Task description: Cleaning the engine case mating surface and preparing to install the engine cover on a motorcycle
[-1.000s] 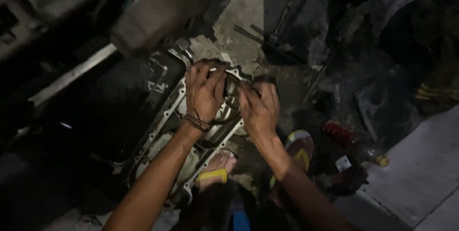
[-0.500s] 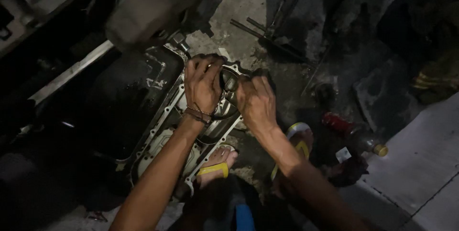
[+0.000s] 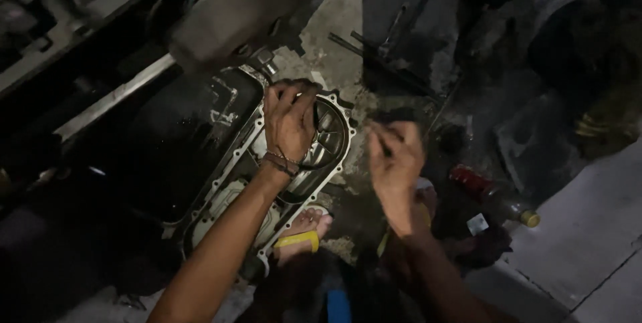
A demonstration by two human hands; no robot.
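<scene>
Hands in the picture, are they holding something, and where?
The left hand rests inside the open metal casing. The right hand pinches something small and dark; what it is cannot be told.

Your left hand (image 3: 289, 122) rests palm-down on the open metal engine case (image 3: 267, 162), fingers curled over the rim of its round cavity, a dark band at the wrist. Your right hand (image 3: 396, 162) is raised just beside the case, clear of it, fingertips pinched on a small dark object (image 3: 394, 117) too dim to identify. A foot in a yellow-strapped sandal (image 3: 302, 229) sits below the case. A red-labelled bottle (image 3: 491, 192) lies on the concrete floor (image 3: 348, 2) to the right.
</scene>
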